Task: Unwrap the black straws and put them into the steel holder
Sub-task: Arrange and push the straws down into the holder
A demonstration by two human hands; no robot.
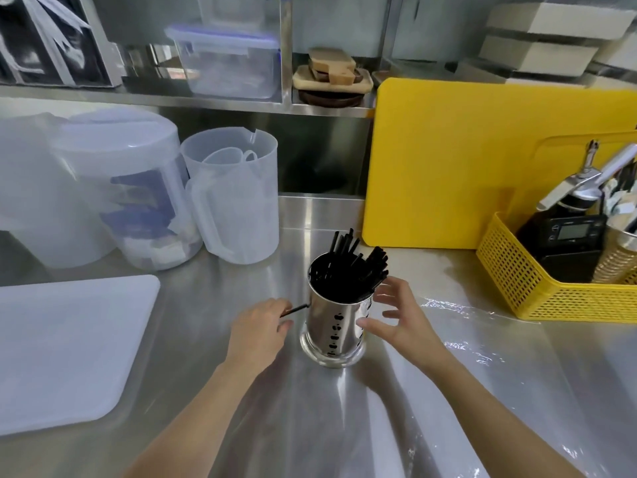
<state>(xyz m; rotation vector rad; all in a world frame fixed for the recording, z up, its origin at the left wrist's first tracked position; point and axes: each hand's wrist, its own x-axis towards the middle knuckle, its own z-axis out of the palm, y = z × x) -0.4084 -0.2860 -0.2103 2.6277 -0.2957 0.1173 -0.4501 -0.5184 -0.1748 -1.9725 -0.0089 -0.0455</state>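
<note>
Head view: saw left hand nearest, fingers curled, pinching one loose straw, tip right at the steel holder wall. Found right hand spread wide, gripping nothing, thumb just beside the holder's other side. Noted holder upright mid-bench, packed with black straws leaning out. Spotted clear wrap lying right of holder, white board far left, yellow basket far right.

black straws in shiny steel holder with black apple-shaped cutouts; yellow board; yellow perforated basket; white tray.
</note>
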